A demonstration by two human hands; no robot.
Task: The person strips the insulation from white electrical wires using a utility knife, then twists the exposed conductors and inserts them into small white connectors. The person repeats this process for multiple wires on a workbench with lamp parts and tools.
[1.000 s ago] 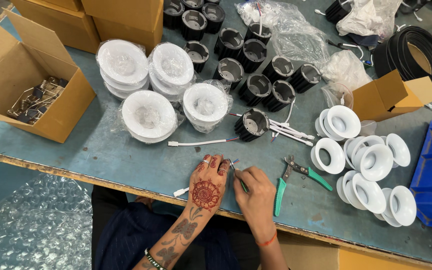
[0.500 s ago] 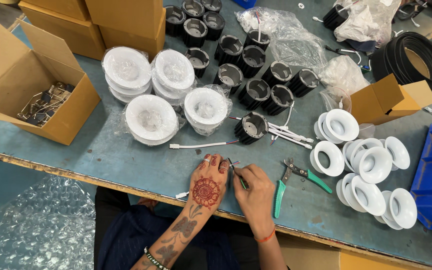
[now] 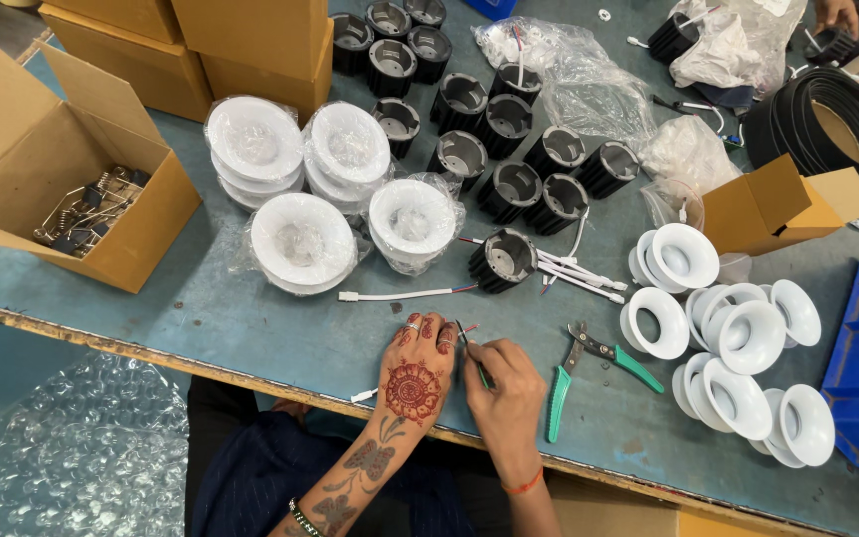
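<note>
At desk's near edge we pin wire (image 3: 465, 336) flat under left hand (image 3: 413, 378), right hand (image 3: 501, 390) pinching tool (image 3: 481, 374) steady.

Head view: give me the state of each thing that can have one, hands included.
Left hand: flat on the table, pinning a wire.
Right hand: gripping a thin tool at the wire end.
Pliers: lying loose, handles spread.
Left cardboard box: open, metal clips inside.
Small cardboard box: open.
Wrapped white discs: still bagged.
</note>
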